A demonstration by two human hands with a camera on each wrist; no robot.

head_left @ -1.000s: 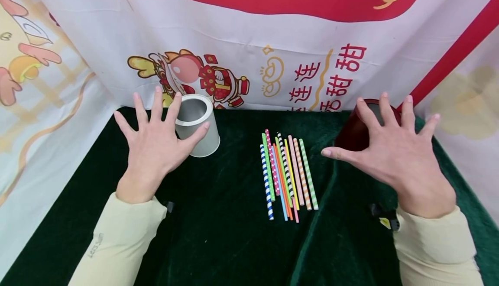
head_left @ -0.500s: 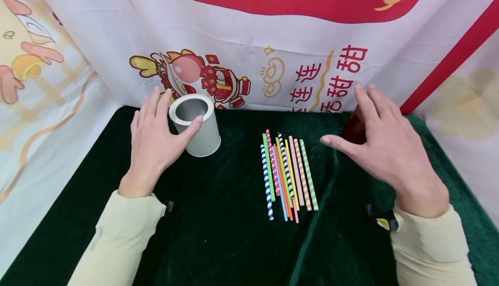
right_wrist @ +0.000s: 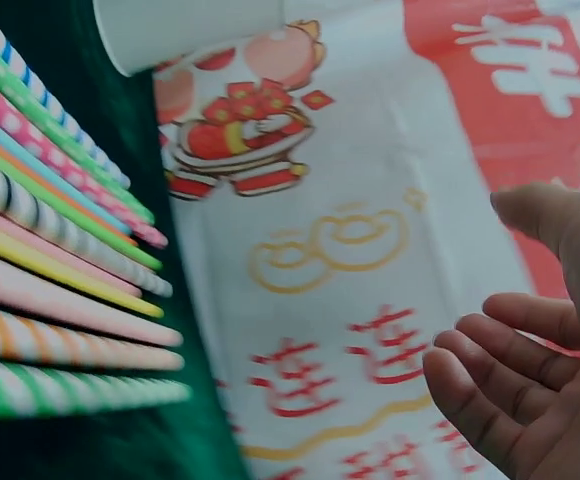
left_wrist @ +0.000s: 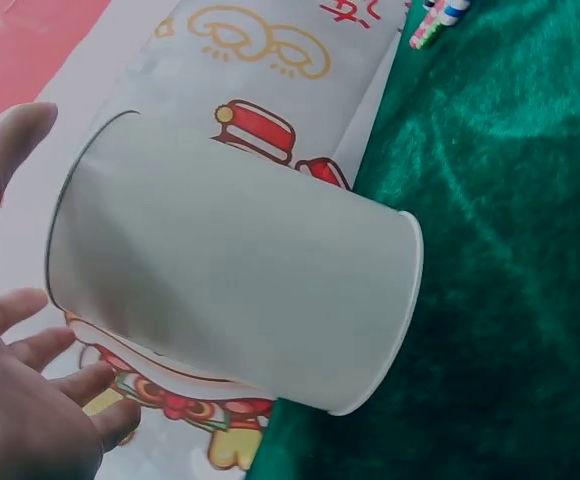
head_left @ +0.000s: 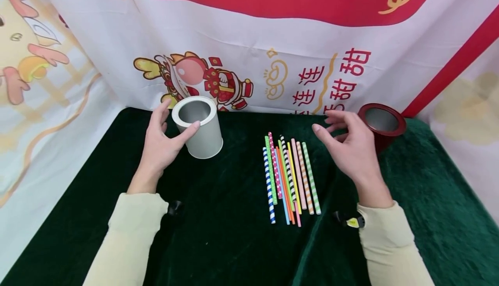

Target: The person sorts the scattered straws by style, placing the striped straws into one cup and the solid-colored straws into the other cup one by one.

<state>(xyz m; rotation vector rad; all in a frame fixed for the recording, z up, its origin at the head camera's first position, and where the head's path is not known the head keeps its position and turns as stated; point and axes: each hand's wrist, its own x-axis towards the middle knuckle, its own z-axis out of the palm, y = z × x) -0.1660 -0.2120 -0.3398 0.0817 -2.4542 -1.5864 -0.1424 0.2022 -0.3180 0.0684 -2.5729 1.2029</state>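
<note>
A white open-topped cylindrical container (head_left: 204, 141) stands upright at the back left. My left hand (head_left: 160, 149) is beside it, thumb and fingers spread around its near left side; the left wrist view shows a gap between the fingers and the container wall (left_wrist: 240, 260). To the right, my right hand (head_left: 352, 149) hovers with loosely bent fingers and holds nothing. It lies between a dark red cylindrical container (head_left: 383, 136), partly hidden behind it, and a bunch of patterned paper straws (head_left: 290, 182) lying side by side on the cloth.
Dark green velvet cloth (head_left: 218, 234) covers the table. A white and red printed curtain (head_left: 234, 30) hangs along the back edge, and another printed sheet (head_left: 46, 117) borders the left side.
My right hand has moved left, off the front of the dark red container toward the straws, its fingers bending. My left hand has turned and shifted right, closer to the white container.
</note>
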